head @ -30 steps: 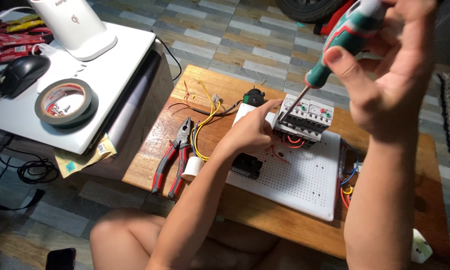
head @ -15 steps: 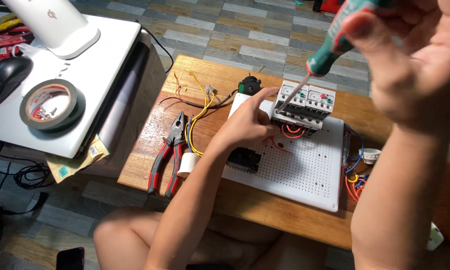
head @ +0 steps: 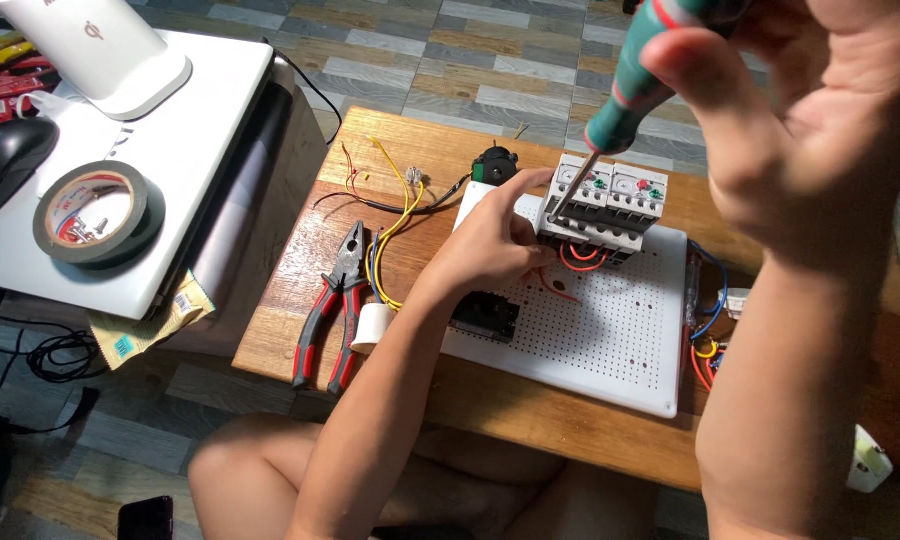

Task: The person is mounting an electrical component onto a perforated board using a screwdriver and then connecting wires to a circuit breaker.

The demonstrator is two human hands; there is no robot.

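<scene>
My right hand grips a screwdriver with a green and red handle; its tip rests on the left top of a white relay block. That block stands on a white perforated board, with red wire loops under it. My left hand presses against the block's left side, fingers pinched at a wire there. A small black part lies on the board just below my left wrist.
Red-handled pliers and loose yellow, red and black wires lie on the low wooden table. At left a white case holds a tape roll, a black mouse and a white stand. A black-green part sits behind the board.
The view has drawn closer and shifted. The screwdriver tip has come down onto the relay block's left side; my left hand stays against the block.
</scene>
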